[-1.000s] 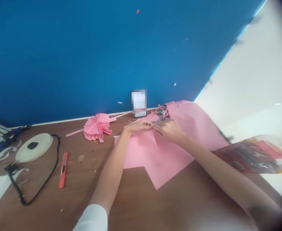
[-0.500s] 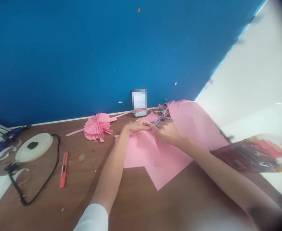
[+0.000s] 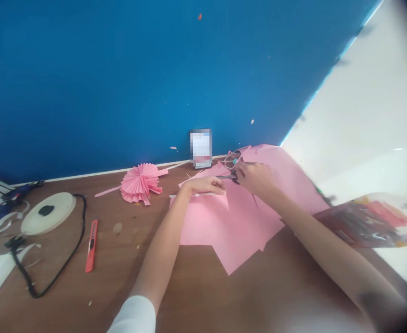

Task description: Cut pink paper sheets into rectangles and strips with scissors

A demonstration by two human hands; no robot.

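Note:
Sheets of pink paper (image 3: 231,226) lie on the brown table (image 3: 120,277) in front of me. My left hand (image 3: 203,185) rests on the far edge of one pink sheet, fingers closed over a narrow strip of it. My right hand (image 3: 254,177) is just to its right and a little farther back, closed round a pair of scissors (image 3: 228,176) whose blades point left toward my left hand.
A folded pink paper fan (image 3: 140,183) lies by the blue wall. A red box cutter (image 3: 91,245), a white tape roll (image 3: 47,213), a black cable (image 3: 58,268) and a glue gun (image 3: 5,203) sit at the left. A plastic packet (image 3: 366,222) lies at the right.
My right hand has drawn back and to the right with the scissors, away from my left hand. The top pink sheet has shifted, with a corner now sticking out lower right.

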